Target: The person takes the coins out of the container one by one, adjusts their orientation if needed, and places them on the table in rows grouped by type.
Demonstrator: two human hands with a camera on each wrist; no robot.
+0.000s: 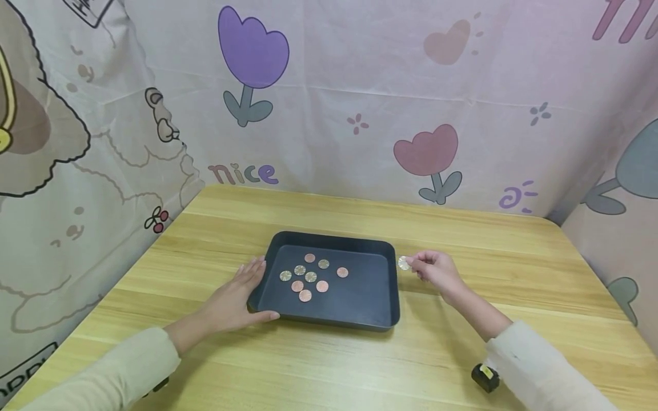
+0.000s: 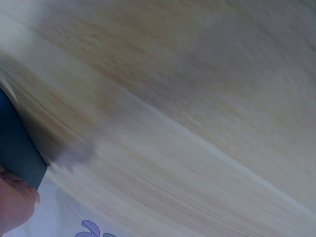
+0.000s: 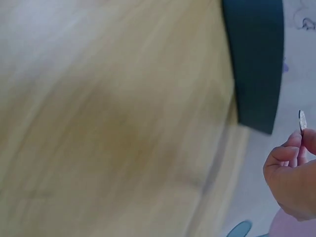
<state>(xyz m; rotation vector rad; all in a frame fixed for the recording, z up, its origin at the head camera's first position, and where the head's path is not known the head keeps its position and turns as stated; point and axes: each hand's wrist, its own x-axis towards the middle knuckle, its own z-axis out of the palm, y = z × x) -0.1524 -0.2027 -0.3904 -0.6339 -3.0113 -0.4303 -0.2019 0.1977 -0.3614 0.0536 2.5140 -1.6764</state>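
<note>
A dark rectangular tray (image 1: 360, 297) lies on the wooden table, with several silvery and copper-coloured coins (image 1: 322, 286) spread over its left half. My left hand (image 1: 233, 299) rests against the tray's left end, fingers straight along the side and thumb at the front left corner. Just beyond the right rim, my right hand (image 1: 437, 274) pinches a silvery coin (image 1: 403, 263) between thumb and fingertips. The right wrist view shows that coin (image 3: 302, 121) edge-on, sticking up from the fingertips near the tray's wall (image 3: 256, 64). Only part of the left hand (image 2: 17, 205) shows in the left wrist view.
The wooden table (image 1: 329, 371) reaches back to a patterned cloth (image 1: 329, 114) hung behind it, with more cloth at both sides. A small black object with a yellow patch (image 1: 485, 377) is by the right sleeve.
</note>
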